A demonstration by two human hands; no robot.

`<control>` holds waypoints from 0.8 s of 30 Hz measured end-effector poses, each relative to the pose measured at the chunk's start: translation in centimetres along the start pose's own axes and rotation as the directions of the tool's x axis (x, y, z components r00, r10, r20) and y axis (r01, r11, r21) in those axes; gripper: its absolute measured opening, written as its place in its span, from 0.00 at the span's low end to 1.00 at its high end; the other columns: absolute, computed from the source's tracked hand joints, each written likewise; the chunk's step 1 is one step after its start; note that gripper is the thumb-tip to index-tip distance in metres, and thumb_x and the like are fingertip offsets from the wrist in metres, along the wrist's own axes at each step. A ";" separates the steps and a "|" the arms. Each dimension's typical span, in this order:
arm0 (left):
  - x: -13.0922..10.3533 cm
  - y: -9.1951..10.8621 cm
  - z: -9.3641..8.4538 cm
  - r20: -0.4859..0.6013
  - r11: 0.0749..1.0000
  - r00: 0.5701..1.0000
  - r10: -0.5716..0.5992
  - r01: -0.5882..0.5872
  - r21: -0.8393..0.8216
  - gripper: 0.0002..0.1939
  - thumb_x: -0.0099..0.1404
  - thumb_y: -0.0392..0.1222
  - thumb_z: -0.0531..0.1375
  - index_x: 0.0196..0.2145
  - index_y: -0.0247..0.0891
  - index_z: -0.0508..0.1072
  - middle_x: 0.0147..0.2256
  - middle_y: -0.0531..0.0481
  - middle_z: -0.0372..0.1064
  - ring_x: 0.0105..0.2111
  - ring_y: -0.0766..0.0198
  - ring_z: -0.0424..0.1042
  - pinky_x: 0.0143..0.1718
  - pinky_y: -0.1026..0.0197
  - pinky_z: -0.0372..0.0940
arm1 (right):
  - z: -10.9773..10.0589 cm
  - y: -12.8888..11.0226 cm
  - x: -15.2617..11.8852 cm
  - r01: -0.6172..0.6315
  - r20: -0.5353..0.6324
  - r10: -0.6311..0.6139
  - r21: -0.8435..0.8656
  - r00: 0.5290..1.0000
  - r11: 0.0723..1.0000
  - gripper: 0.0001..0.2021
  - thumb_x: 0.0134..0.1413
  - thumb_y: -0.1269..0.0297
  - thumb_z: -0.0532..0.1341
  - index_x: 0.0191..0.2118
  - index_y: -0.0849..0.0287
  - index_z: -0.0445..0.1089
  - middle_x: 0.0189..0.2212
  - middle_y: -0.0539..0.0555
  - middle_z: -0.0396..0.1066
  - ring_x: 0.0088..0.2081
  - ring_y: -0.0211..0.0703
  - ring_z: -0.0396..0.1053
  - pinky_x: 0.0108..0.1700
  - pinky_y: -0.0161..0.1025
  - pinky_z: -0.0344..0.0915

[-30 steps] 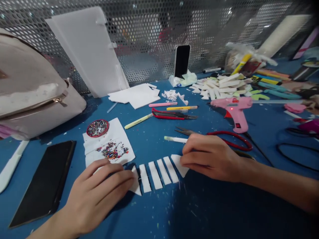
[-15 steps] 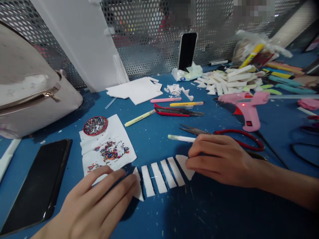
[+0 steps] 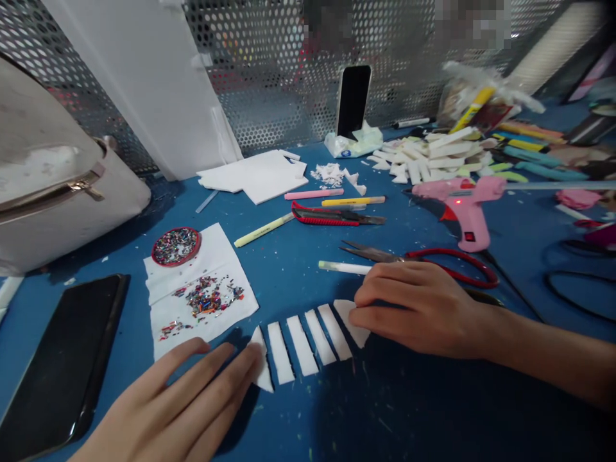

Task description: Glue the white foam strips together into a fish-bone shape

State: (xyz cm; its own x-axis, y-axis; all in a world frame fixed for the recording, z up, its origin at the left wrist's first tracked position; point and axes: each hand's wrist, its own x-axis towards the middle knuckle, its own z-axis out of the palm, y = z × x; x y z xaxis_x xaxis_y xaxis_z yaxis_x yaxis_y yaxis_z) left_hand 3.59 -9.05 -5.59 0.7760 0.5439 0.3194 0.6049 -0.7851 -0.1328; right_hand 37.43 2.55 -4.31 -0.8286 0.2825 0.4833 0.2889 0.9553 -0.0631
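Note:
Several white foam strips [image 3: 302,345] lie side by side in a row on the blue table [image 3: 289,423]. My left hand [image 3: 187,401] is spread, with fingertips touching the left end piece [image 3: 262,367], which is narrow and pointed. At the other end, my right hand [image 3: 418,311] has its fingers closed together over the edge of a wider white piece [image 3: 350,319]; its fingertips are partly hidden. A pen with a pale green tip [image 3: 342,267] runs beneath or behind the right hand. Scissors with red handles [image 3: 452,260] lie just beyond that hand.
A beaded paper [image 3: 212,327] and black phone [image 3: 62,366] lie left. Behind are a red cutter [image 3: 327,215], markers [image 3: 264,230] and white sheets [image 3: 264,176]. A pink glue gun [image 3: 474,208] and foam offcuts [image 3: 433,157] are right, with a propped phone [image 3: 353,99] at the back.
The view has shifted slightly, so most objects appear further left. My left fingers have drawn back a little, showing more of the left end piece. My right hand stays at its piece.

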 end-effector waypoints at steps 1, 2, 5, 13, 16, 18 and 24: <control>-0.2 -0.1 0.2 -0.014 1.000 1.000 -0.011 0.011 -0.010 0.20 0.74 0.35 0.47 0.54 0.34 0.74 0.61 0.47 0.68 0.51 0.54 0.70 0.67 0.46 0.46 | 0.0 0.0 0.0 -0.006 0.001 0.006 0.000 1.000 1.000 0.06 0.66 0.72 0.60 0.35 0.58 0.71 0.32 0.49 0.73 0.35 0.38 0.68 0.36 0.38 0.64; -0.3 -0.1 0.3 -0.024 1.000 1.000 -0.020 0.020 -0.022 0.20 0.75 0.36 0.46 0.55 0.34 0.74 0.61 0.47 0.67 0.52 0.54 0.69 0.67 0.46 0.46 | 0.0 0.1 -0.1 -0.011 0.004 0.011 0.002 1.000 1.000 0.07 0.66 0.71 0.60 0.35 0.57 0.71 0.32 0.49 0.73 0.35 0.38 0.68 0.36 0.38 0.64; -0.4 -0.3 0.4 -0.031 0.998 0.999 -0.022 0.021 -0.051 0.20 0.75 0.36 0.46 0.56 0.36 0.73 0.64 0.49 0.63 0.54 0.55 0.68 0.69 0.47 0.46 | 0.0 0.2 -0.1 -0.014 0.019 0.014 -0.003 1.000 1.000 0.07 0.67 0.70 0.59 0.36 0.56 0.71 0.33 0.49 0.74 0.36 0.37 0.69 0.37 0.37 0.64; -0.8 -0.5 -0.1 0.009 0.999 1.000 0.009 -0.009 -0.045 0.21 0.76 0.36 0.45 0.56 0.38 0.73 0.59 0.46 0.69 0.56 0.56 0.71 0.68 0.47 0.52 | -0.6 0.1 0.6 0.184 0.063 -0.176 -0.181 0.982 0.966 0.09 0.69 0.71 0.56 0.40 0.56 0.73 0.35 0.49 0.78 0.37 0.40 0.71 0.38 0.40 0.69; -1.0 -0.4 0.0 0.018 0.998 1.000 0.010 -0.008 -0.055 0.21 0.77 0.36 0.45 0.57 0.38 0.73 0.60 0.47 0.69 0.57 0.57 0.70 0.69 0.47 0.49 | -0.6 0.0 0.6 0.231 0.075 -0.220 -0.202 0.973 0.952 0.11 0.69 0.72 0.55 0.41 0.56 0.75 0.36 0.49 0.78 0.36 0.40 0.70 0.37 0.41 0.68; -1.0 -0.4 0.1 0.021 0.998 1.000 0.020 -0.019 -0.053 0.20 0.77 0.37 0.45 0.57 0.38 0.72 0.60 0.46 0.68 0.57 0.56 0.69 0.70 0.47 0.48 | -0.5 0.0 0.5 0.256 0.090 -0.243 -0.195 0.966 0.947 0.11 0.69 0.72 0.55 0.42 0.58 0.75 0.38 0.50 0.78 0.37 0.41 0.70 0.36 0.42 0.68; -0.9 -0.6 -0.1 0.040 0.998 0.999 0.035 -0.033 -0.056 0.20 0.77 0.40 0.47 0.59 0.36 0.70 0.64 0.47 0.63 0.60 0.57 0.64 0.71 0.48 0.43 | -0.6 -0.2 0.7 0.314 0.121 -0.294 -0.217 0.948 0.924 0.10 0.68 0.70 0.56 0.42 0.60 0.76 0.39 0.51 0.77 0.38 0.42 0.70 0.35 0.42 0.65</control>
State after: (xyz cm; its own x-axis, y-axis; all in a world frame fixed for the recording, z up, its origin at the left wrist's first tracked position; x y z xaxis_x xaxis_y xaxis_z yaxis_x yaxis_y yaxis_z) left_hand 2.48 -9.06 -5.68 0.8032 0.5276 0.2765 0.5683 -0.8178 -0.0903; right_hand 37.12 2.46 -3.41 -0.9287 -0.0020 0.3708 0.1108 0.9527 0.2829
